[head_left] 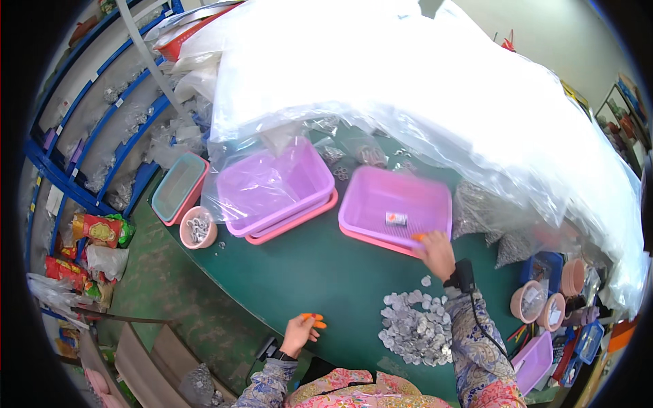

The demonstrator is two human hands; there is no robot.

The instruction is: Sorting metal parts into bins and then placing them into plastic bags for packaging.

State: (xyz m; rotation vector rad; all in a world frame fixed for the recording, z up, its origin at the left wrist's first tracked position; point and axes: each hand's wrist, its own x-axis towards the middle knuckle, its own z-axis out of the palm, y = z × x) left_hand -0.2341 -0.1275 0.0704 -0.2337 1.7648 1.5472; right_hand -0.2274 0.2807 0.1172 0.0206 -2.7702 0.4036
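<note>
My right hand is at the near right corner of a purple plastic basket, an orange-covered fingertip over its inside and the others closed about the rim. The basket sits in a pink one, its far right edge blurred. A small printed packet lies on its bottom. Over the table's near edge, my left hand holds nothing I can see; its orange-covered fingertips are slightly apart. Below my right hand, beside the forearm, spreads a pile of flat silvery metal pieces, with a single piece lying apart.
Left of centre, another purple basket is partly under clear plastic. A pink cup of metal parts stands near a teal-and-pink tray. Bags of small parts and a purple tray are at right. White plastic sheeting hangs across the back.
</note>
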